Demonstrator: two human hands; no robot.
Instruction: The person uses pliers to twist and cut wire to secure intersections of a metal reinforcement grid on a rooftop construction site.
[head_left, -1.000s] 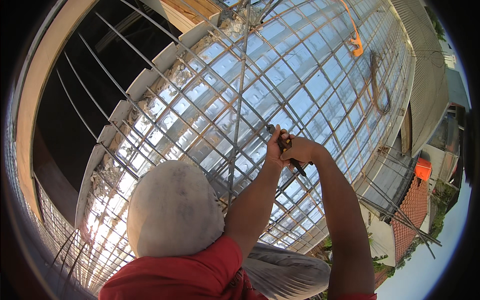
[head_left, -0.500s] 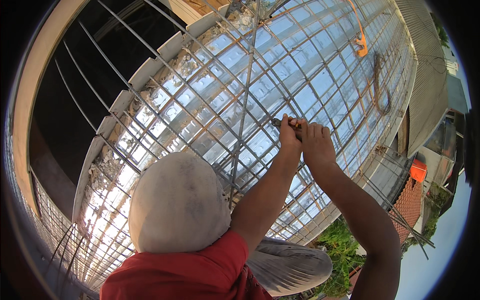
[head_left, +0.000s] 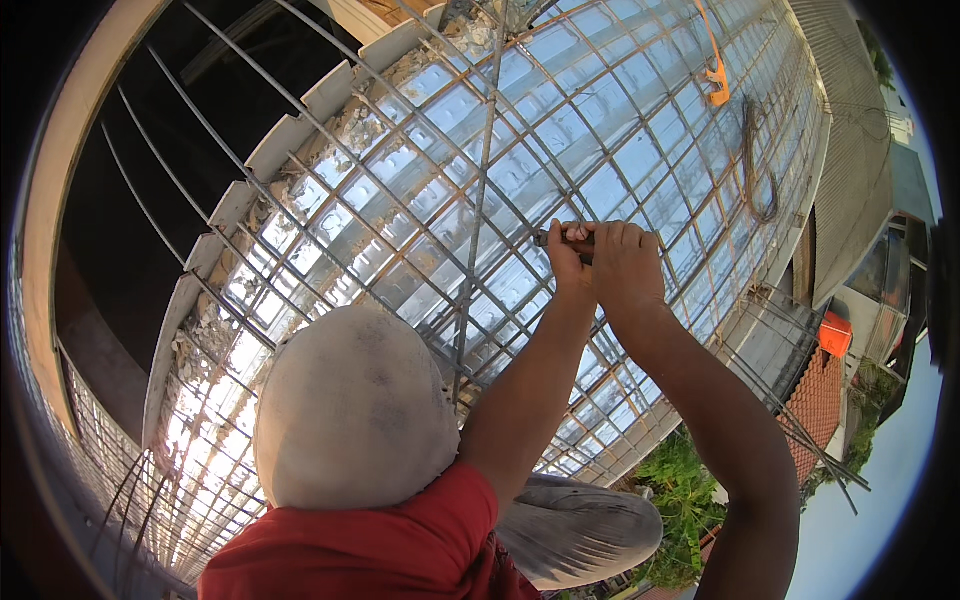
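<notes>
Both hands clenched on one small dark-handled metal tool: left hand wraps the handle from below, right hand closes over it from above, fingers curled, the two hands touching. Tool tip pokes out to the left of the hands, just beside a long grey steel bar that runs upright across the rusty rebar grid. Whether the tip touches the bar: cannot tell. Grid lies over shiny corrugated metal decking. Hands sit near the middle of the grid, toward its right half. Pale grey knee and red sleeve at lower edge. Orange strap near the grid's upper right edge.
</notes>
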